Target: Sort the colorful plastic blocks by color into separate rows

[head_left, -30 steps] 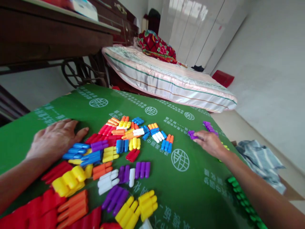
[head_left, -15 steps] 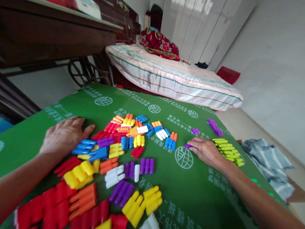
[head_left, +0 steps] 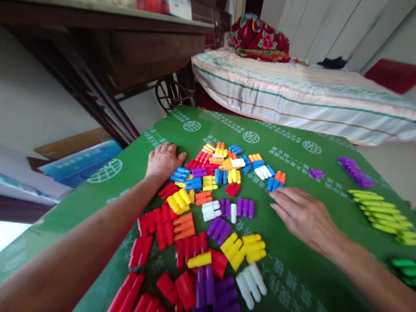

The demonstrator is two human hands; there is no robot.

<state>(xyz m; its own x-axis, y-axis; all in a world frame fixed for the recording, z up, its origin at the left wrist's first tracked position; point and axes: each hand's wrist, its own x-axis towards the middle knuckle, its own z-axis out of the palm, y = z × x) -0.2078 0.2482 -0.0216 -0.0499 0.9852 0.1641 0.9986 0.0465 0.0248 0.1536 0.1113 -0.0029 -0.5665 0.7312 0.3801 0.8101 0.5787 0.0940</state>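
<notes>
My left hand [head_left: 164, 162] lies on the green board with its fingers stretched out. The thumb is beside blue finger-shaped plastic pieces [head_left: 180, 174] at the edge of a mixed pile. Over the board's right half is my right hand [head_left: 300, 214], fingers extended to the left and nothing visible in them; its underside is hidden. Close to its fingertips lie blue-and-orange pieces [head_left: 276, 181]. Purple pieces [head_left: 245, 208] sit farther left. Red pieces [head_left: 191, 249], yellow pieces [head_left: 255, 248] and white pieces [head_left: 251, 284] are spread across the near side.
At the right are a purple row [head_left: 355, 172], a small purple group [head_left: 316, 173], lime-green pieces [head_left: 381, 212] and dark green ones [head_left: 404, 269]. A bed [head_left: 292, 95] stands behind the board [head_left: 208, 123]. A wooden table [head_left: 146, 56] is at the upper left.
My right hand has moved left toward the pile, and the purple piece it held no longer shows. My left hand stays beside the blue pieces. The view has swung left.
</notes>
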